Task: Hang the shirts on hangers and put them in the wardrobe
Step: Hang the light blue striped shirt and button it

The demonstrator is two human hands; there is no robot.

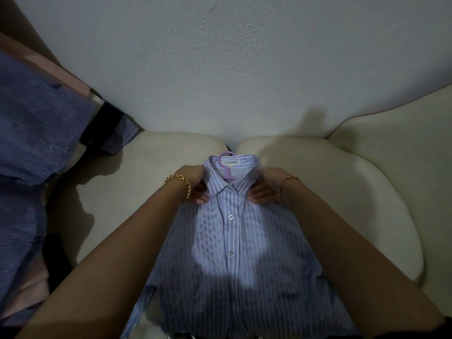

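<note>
shirt: pale blue striped shirt (pixel 232 241) is lying front-up on the cream sofa (pixel 342 192), collar pointing to 12 o'clock; purple hanger (pixel 226 165) hook is poking out of the collar | left grip (pixel 193 183) is pinching shoulder cloth at the collar's 9 o'clock | right grip (pixel 266 185) is clutching cloth at its 3 o'clock | darker blue shirts (pixel 36 123) are showing at 9 o'clock, well apart

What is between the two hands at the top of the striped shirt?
In the head view, the collar of the striped shirt lies between the left hand and the right hand, with the purple hanger hook rising from it.
</note>
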